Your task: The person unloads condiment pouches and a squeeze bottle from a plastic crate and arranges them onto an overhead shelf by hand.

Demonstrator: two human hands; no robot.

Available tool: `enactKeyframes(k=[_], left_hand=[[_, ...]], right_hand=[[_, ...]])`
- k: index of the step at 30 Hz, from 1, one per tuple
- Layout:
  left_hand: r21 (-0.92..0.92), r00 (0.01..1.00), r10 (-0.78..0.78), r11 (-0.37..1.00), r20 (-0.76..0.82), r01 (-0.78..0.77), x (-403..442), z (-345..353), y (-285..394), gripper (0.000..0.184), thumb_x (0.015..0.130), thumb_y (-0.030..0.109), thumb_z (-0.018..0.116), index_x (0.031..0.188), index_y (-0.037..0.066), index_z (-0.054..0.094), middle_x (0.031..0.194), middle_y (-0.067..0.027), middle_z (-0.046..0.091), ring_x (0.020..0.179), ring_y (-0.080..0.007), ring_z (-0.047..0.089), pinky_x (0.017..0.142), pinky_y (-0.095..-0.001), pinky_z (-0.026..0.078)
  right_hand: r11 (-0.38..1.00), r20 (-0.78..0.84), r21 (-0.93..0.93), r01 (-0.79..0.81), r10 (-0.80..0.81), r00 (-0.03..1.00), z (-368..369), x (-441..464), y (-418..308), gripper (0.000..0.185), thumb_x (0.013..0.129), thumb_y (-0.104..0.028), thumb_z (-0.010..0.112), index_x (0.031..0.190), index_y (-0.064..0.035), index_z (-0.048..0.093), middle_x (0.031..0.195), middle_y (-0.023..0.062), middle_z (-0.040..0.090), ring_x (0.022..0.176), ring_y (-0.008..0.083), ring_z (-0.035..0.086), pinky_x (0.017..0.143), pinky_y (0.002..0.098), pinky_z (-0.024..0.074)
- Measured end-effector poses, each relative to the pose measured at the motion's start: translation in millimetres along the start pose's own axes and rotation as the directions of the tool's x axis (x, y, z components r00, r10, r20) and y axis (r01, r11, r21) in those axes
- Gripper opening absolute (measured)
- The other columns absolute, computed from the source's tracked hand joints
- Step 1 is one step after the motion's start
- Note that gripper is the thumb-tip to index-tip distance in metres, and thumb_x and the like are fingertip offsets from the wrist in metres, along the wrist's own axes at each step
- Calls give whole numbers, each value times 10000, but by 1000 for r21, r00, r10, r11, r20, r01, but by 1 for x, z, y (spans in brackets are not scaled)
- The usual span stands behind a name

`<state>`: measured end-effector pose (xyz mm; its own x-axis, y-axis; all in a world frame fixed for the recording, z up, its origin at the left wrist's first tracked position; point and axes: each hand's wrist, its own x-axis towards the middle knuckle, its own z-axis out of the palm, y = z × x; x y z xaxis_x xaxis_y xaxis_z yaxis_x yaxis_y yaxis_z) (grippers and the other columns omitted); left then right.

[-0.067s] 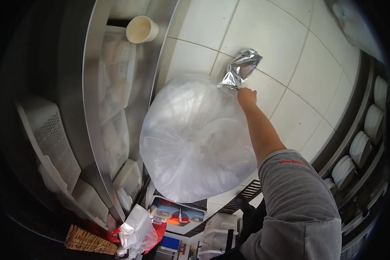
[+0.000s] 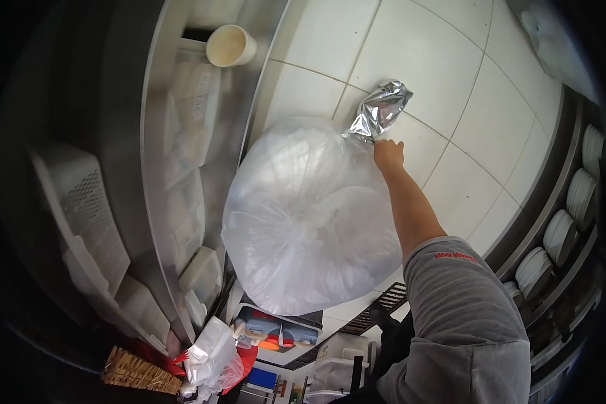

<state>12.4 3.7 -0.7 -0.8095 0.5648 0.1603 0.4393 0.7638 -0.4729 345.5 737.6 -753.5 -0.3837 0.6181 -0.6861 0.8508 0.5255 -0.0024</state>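
My right hand (image 2: pixel 388 156) reaches out from the grey sleeve, its fingers closed at the lower end of a shiny silver foil bag (image 2: pixel 382 111). The foil bag is crumpled and held out over the pale floor tiles. Beside my right hand and forearm bulges a large, translucent white plastic bag (image 2: pixel 303 215), its film gathered into creases near the middle. What lies inside both bags cannot be made out. My left hand is outside the view.
On the left, a metal counter holds a paper cup (image 2: pixel 231 46) and lidded plastic containers (image 2: pixel 192 108). A perforated white basket (image 2: pixel 87 195) stands farther left. Stacked white plates (image 2: pixel 559 230) line a rack at right. A woven basket (image 2: pixel 141 372) is at bottom left.
The whole view has shifted slightly, so most things appear a little farther right. My right hand keeps its hold on the foil bag.
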Motion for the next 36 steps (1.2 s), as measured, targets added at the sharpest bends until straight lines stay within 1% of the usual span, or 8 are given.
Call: enactKeyframes(k=[10,15,17,20,25,27,33,36], left_hand=[[-338,995,-69,937,73,90,57,14,170,676,684,236,798,1177,-73,455,989,-178,510,870,-284,504,794,-383,413],[-302,939,-219,906,265,297,93,-31,226,1017,559,257,850,1344,-109,317,1303,-329,408,1239,-469,363,1078,-492,278],[-286,972,-237,931,3,228,74,6,225,1029,592,272,843,1367,-104,281,1386,-322,336,1291,-467,324,1099,-497,262],[-558,818,-543,745,-188,366,33,-23,350,1161,684,331,801,1458,-74,37,1527,-282,8,1426,-397,45,1148,-502,83],[-979,914,400,-202,-65,19,-48,-205,578,808,776,171,744,1421,-6,290,1422,-221,368,1351,-295,330,1094,-394,285],[-821,685,702,-267,192,504,-43,-220,625,510,854,125,662,1296,-12,447,1193,-137,583,1123,-224,544,967,-341,417],[-501,931,254,-861,-264,92,56,-406,640,243,941,88,550,1161,-17,558,1045,-65,623,960,-95,549,832,-260,453],[-694,970,62,-709,-235,-123,98,-474,657,291,965,164,530,1180,-34,531,1038,-83,637,927,-108,583,823,-254,458]], right_hand=[[808,137,-226,544,-527,839,-190,-83,36,238,843,-270,534,937,-100,672,959,88,680,950,264,635,884,526,400],[372,-15,-202,906,-926,377,-266,-243,82,190,771,-275,552,739,-95,601,797,72,636,769,270,640,659,458,470],[331,53,-201,922,-936,348,-337,-347,93,194,794,-287,559,781,-97,596,807,55,627,776,260,622,666,436,466],[262,-111,-184,947,-963,245,-424,-470,122,143,804,-235,600,812,-94,578,845,44,607,836,249,594,678,420,460],[199,-403,-170,965,-908,116,-536,-627,150,105,792,-130,614,811,-55,544,801,79,563,787,277,568,680,363,477],[291,-580,-91,952,-793,186,-560,-658,165,84,802,-111,597,788,-40,554,765,98,556,715,288,574,614,357,481],[321,-847,-79,944,-521,106,-648,-659,208,60,779,-4,568,735,-22,532,680,122,526,598,293,548,535,358,449],[256,-897,-174,951,-439,-46,-702,-650,210,81,773,33,566,732,-10,511,680,126,522,583,295,525,536,351,440]])
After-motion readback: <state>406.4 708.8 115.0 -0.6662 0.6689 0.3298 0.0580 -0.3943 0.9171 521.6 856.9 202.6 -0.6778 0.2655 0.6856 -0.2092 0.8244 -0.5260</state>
